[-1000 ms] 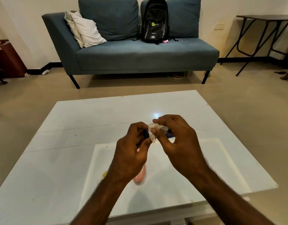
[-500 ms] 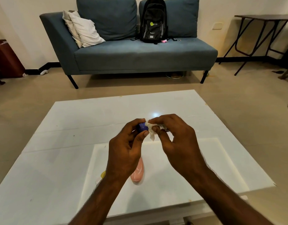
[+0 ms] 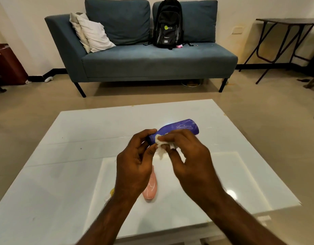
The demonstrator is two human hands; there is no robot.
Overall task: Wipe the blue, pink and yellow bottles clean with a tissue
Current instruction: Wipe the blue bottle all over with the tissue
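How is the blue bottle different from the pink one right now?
The blue bottle is held up off the table by the left hand, while the pink bottle lies flat on the white table, untouched. The right hand presses a tissue against the blue bottle; nothing touches the pink one. The blue bottle shows most of its body; the pink one is partly hidden behind the left hand. Both carry pale streaky markings.

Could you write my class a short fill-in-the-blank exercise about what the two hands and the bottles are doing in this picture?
1. The right hand presses a white ____ against the blue bottle.
2. The left hand grips the blue bottle at its ____ end.
3. The ____ bottle lies on the white table below the hands.

Missing words: tissue; cap; pink
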